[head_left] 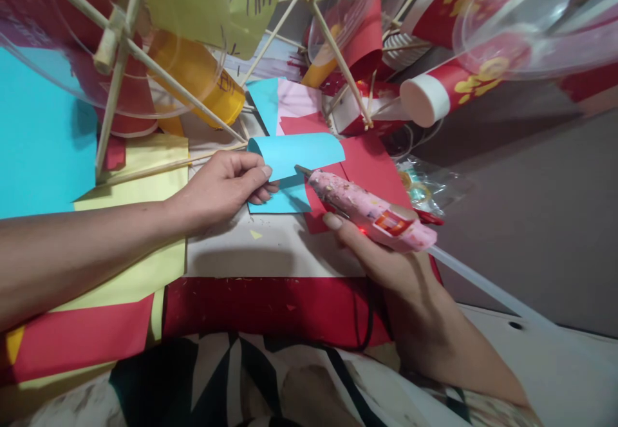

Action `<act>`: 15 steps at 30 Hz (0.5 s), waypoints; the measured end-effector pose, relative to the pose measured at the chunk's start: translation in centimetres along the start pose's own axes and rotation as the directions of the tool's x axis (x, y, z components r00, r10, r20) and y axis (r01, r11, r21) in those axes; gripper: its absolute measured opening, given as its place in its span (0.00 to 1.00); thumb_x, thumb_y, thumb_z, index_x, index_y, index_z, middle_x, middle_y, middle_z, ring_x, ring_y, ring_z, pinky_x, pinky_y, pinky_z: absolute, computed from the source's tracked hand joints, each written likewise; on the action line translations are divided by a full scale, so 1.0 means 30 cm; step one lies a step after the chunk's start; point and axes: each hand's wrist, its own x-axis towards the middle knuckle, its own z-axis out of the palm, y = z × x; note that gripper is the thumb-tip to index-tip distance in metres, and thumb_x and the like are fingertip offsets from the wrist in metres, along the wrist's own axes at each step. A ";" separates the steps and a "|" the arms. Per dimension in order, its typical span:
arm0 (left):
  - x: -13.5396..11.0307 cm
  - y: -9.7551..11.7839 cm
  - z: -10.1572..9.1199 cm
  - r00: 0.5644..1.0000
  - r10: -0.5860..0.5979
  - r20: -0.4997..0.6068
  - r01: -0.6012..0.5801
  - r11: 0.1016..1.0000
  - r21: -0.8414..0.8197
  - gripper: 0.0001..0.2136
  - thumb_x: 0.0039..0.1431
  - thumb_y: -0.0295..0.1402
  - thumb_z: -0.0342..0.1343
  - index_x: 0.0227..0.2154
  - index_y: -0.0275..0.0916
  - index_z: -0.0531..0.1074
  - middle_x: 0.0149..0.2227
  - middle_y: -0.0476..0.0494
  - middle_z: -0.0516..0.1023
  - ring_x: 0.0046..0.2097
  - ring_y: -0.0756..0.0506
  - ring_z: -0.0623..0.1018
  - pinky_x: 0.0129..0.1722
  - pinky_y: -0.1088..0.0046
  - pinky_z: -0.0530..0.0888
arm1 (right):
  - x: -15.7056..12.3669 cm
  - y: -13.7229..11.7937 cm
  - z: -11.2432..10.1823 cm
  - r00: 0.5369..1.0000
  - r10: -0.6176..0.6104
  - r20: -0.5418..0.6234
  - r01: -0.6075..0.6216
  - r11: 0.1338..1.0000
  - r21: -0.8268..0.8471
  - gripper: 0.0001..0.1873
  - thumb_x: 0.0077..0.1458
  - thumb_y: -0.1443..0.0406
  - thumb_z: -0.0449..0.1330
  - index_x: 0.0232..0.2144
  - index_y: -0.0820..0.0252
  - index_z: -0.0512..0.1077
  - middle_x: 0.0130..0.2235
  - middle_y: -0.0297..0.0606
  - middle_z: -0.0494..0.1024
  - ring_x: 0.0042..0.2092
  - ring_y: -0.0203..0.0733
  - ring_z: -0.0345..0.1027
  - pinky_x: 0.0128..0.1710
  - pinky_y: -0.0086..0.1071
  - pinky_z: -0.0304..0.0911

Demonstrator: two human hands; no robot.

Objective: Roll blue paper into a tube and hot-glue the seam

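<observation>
My left hand [241, 182] pinches the left edge of a blue sheet of paper [304, 151], which is bent over into a curve. Below the fold, the paper's lower part lies flat on the work surface. In my right hand [381, 253] is a pink hot glue gun [367, 208], with a red light glowing near the thumb. Its dark nozzle points left and sits at the lower edge of the curved paper; I cannot tell if it touches. A long translucent glue stick [497, 295] sticks out of the gun's back end.
Red paper [371, 163] lies under and right of the blue sheet. Yellow paper [140, 253] and a larger blue sheet [43, 137] are at left. Wooden stick frames [116, 85] rise close in front, among paper cups [217, 98]. A small plastic bag [425, 185] lies right.
</observation>
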 end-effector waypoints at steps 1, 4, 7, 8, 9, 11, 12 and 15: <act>0.000 0.000 0.000 1.000 -0.001 -0.004 0.001 1.000 0.001 0.13 0.63 0.27 0.54 0.23 0.34 0.73 0.23 0.47 0.78 0.28 0.53 0.77 0.33 0.78 0.73 | 0.000 -0.001 0.000 1.000 -0.001 -0.009 0.001 1.000 -0.001 0.17 0.55 0.63 0.66 0.49 0.49 0.78 0.44 0.38 0.83 0.42 0.49 0.79 0.37 0.38 0.78; 0.001 0.000 0.001 1.000 -0.004 -0.021 0.004 1.000 -0.006 0.13 0.63 0.27 0.54 0.23 0.35 0.74 0.24 0.47 0.78 0.28 0.53 0.77 0.33 0.79 0.73 | 0.000 -0.001 0.000 1.000 -0.008 -0.010 0.008 1.000 -0.008 0.18 0.56 0.63 0.65 0.50 0.48 0.78 0.45 0.38 0.83 0.43 0.51 0.79 0.37 0.40 0.78; 0.000 0.001 0.001 1.000 -0.002 -0.031 0.001 1.000 -0.016 0.12 0.63 0.26 0.54 0.23 0.34 0.74 0.25 0.47 0.79 0.28 0.54 0.77 0.32 0.79 0.73 | 0.001 0.001 0.000 0.999 -0.037 -0.038 0.036 0.999 -0.015 0.18 0.56 0.63 0.65 0.50 0.48 0.78 0.46 0.38 0.82 0.47 0.53 0.78 0.40 0.42 0.78; 0.000 0.001 0.001 0.999 -0.003 -0.032 0.003 1.000 -0.014 0.12 0.63 0.26 0.54 0.23 0.34 0.75 0.25 0.47 0.79 0.28 0.54 0.77 0.32 0.79 0.73 | 0.002 0.003 0.001 0.998 -0.047 -0.049 0.046 0.999 -0.018 0.18 0.56 0.63 0.65 0.50 0.48 0.78 0.46 0.38 0.82 0.48 0.54 0.77 0.42 0.43 0.78; -0.001 0.001 0.001 0.999 -0.005 -0.034 0.005 1.000 -0.012 0.13 0.63 0.26 0.53 0.23 0.34 0.75 0.25 0.47 0.79 0.28 0.54 0.77 0.32 0.79 0.73 | 0.002 0.007 0.000 0.997 -0.056 -0.062 0.055 0.998 -0.021 0.17 0.56 0.63 0.64 0.50 0.48 0.78 0.46 0.37 0.82 0.49 0.55 0.77 0.43 0.44 0.78; -0.002 0.000 -0.001 0.999 -0.007 -0.037 0.006 1.000 -0.010 0.13 0.64 0.27 0.53 0.23 0.35 0.75 0.26 0.46 0.80 0.28 0.53 0.77 0.33 0.78 0.74 | 0.001 0.016 -0.003 0.995 -0.068 -0.074 0.067 0.998 -0.020 0.18 0.57 0.63 0.64 0.50 0.47 0.77 0.44 0.37 0.82 0.50 0.55 0.76 0.43 0.45 0.78; -0.002 -0.001 -0.001 0.999 -0.004 -0.038 0.003 1.000 -0.012 0.13 0.64 0.27 0.53 0.24 0.35 0.75 0.27 0.46 0.80 0.29 0.53 0.78 0.34 0.78 0.74 | 0.001 0.021 -0.005 0.995 -0.065 -0.075 0.064 0.998 -0.021 0.18 0.57 0.62 0.64 0.50 0.47 0.77 0.42 0.36 0.82 0.48 0.54 0.77 0.43 0.45 0.78; -0.001 -0.006 -0.002 0.999 0.008 -0.043 -0.009 1.000 -0.024 0.12 0.64 0.28 0.53 0.24 0.35 0.74 0.27 0.46 0.80 0.29 0.53 0.78 0.34 0.77 0.74 | 0.003 0.032 -0.014 0.994 -0.015 -0.109 0.009 0.998 -0.060 0.20 0.56 0.60 0.65 0.52 0.48 0.76 0.32 0.35 0.81 0.37 0.49 0.77 0.35 0.41 0.76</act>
